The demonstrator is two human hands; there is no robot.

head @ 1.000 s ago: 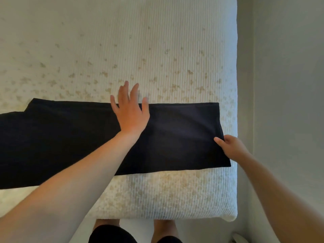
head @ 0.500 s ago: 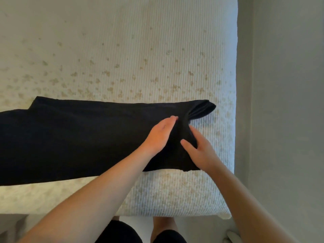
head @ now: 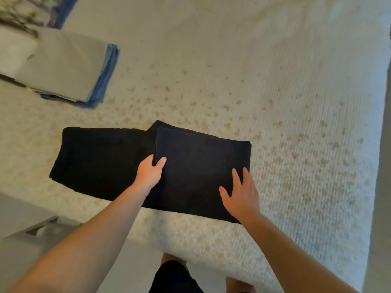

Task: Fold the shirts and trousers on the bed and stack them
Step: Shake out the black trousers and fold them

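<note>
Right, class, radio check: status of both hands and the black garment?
Left hand gripping folded edge of black garment. Right hand flat on top. Folded stack waits far left; nothing in the way.

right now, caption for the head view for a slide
Left hand grips the folded layer of black trousers on the bed; right hand rests flat on it.
</note>
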